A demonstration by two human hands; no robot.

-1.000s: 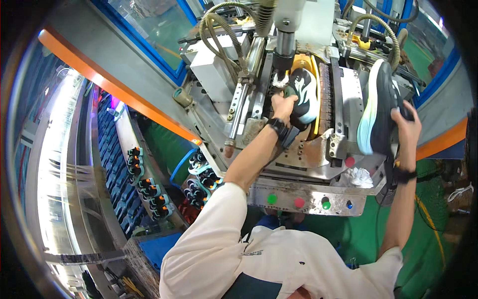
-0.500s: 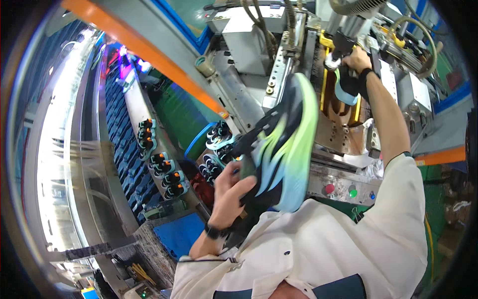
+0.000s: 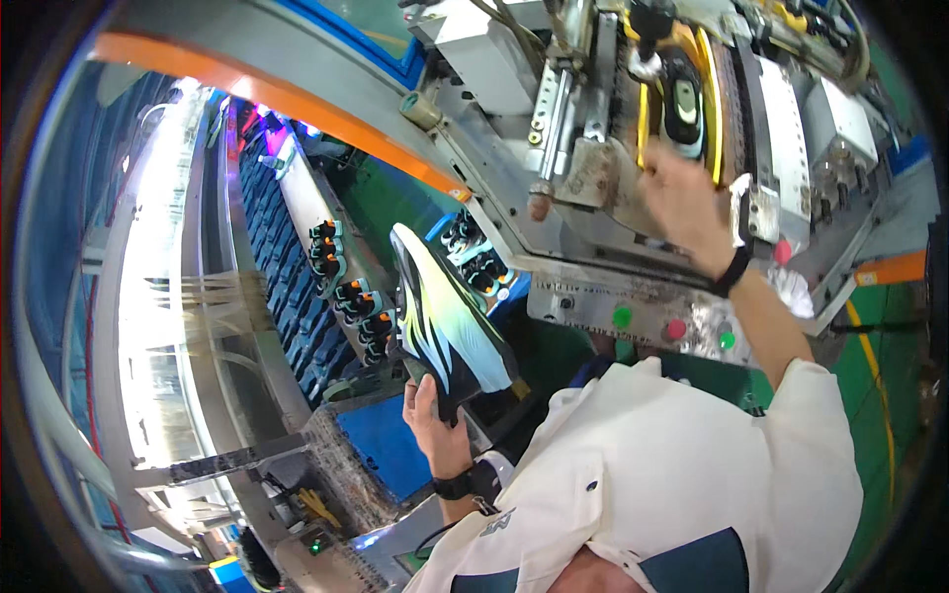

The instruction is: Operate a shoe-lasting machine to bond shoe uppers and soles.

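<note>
In my left hand (image 3: 435,435) is a sneaker (image 3: 455,331) in black, lime green and pale blue. The fingers close on its collar end, and its toe points up and away, with the sole side turned to the right. My right hand (image 3: 689,208), blurred by motion, hovers at the front of a press machine (image 3: 618,222). Just beyond that hand, another black and pale blue shoe (image 3: 684,109) sits in the press between yellow strips, a grey-green piece showing in its opening. The right fingers are too smeared to tell whether they are apart.
To the left, a conveyor (image 3: 287,282) runs away from me, with small dark shoes (image 3: 351,296) on the ledge beside it. Several more shoes (image 3: 479,262) stand in a blue bin. A button panel (image 3: 647,321) fronts the press. An orange beam (image 3: 287,104) crosses above; a blue pad (image 3: 390,450) lies near my left arm.
My right hand has come back toward me from the shoe in the press. My left hand has moved the sneaker left and lower, away from the press.
</note>
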